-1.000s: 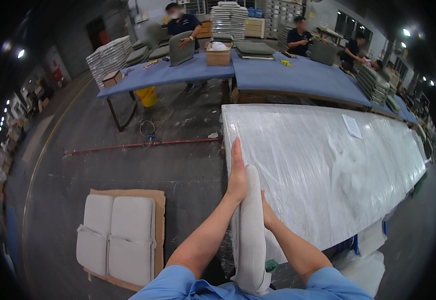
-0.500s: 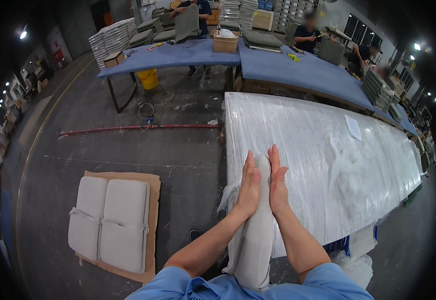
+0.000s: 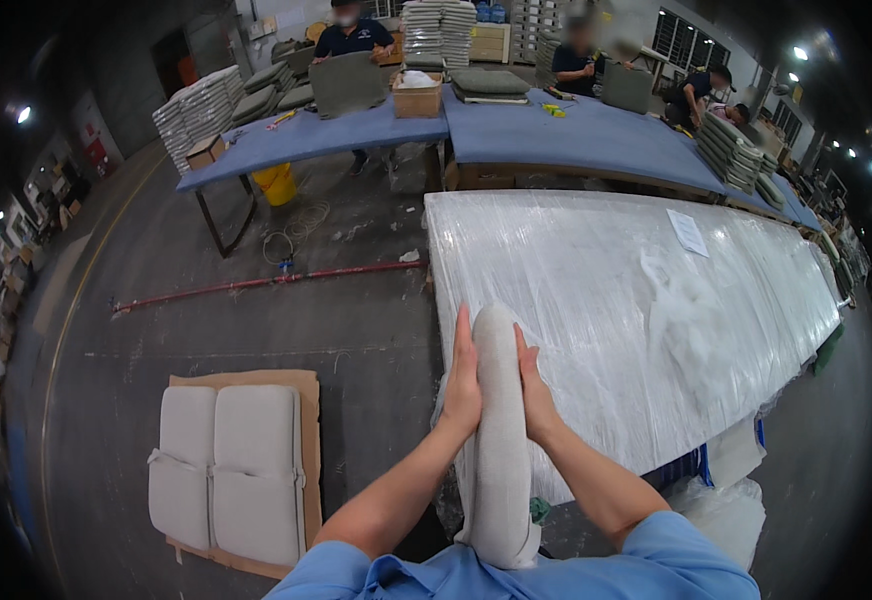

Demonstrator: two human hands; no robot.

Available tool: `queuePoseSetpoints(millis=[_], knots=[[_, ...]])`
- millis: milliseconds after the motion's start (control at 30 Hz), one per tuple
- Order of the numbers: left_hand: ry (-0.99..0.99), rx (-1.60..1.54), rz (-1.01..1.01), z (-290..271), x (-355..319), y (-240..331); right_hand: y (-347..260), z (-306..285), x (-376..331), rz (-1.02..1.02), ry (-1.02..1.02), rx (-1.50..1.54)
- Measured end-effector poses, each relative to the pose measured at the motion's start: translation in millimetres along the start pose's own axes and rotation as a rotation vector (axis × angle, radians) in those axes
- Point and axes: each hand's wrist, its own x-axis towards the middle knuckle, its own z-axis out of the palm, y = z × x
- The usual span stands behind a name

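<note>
A light grey fabric cushion point(image 3: 501, 430) stands on edge in front of me, its near end against my blue shirt. My left hand point(image 3: 464, 385) lies along its left side and my right hand point(image 3: 535, 390) along its right. Both palms press it from the sides with the fingers stretched forward, so it is held between them. The cushion's rounded far end reaches just above the near left part of a plastic-wrapped stack point(image 3: 596, 300).
On the floor at left, paired light grey cushions point(image 3: 254, 420) with ties lie on brown cardboard point(image 3: 310, 480). A red pipe point(image 3: 346, 270) crosses the floor. Beyond stand blue-topped tables point(image 3: 556, 140), with a cardboard box point(image 3: 417, 98), stacked green cushions point(image 3: 731, 145) and several co-workers.
My palms have moved apart a little, with more of the cushion's top edge showing between them. The cushion and hands sit slightly further left; the whole view has shifted too.
</note>
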Motion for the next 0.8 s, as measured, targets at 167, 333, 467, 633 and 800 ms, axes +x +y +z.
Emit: queuePoseSetpoints(millis=[167, 333, 467, 633, 800], knots=[[0.036, -0.242, -0.241, -1.7, -42.6, -30.5, -43.4, 20.2, -14.7, -0.286, -0.046, -0.053], [0.064, -0.236, -0.26, 15.0, -45.8, 22.9, -11.8, 10.6, -21.6, -0.259, 0.046, -0.207], [0.079, 0.015, -0.074, 11.4, -34.3, 46.0, 15.4, 14.9, -21.2, -0.202, 0.06, -0.046], [-0.044, 0.367, 0.071, 20.1, -28.5, 79.9, 37.4, -0.3, -26.4, -0.142, 0.089, -0.18], [-0.073, -0.141, 0.063, 32.0, -32.6, 71.8, 51.4, -17.0, -33.0, 0.01, 0.074, 0.162]])
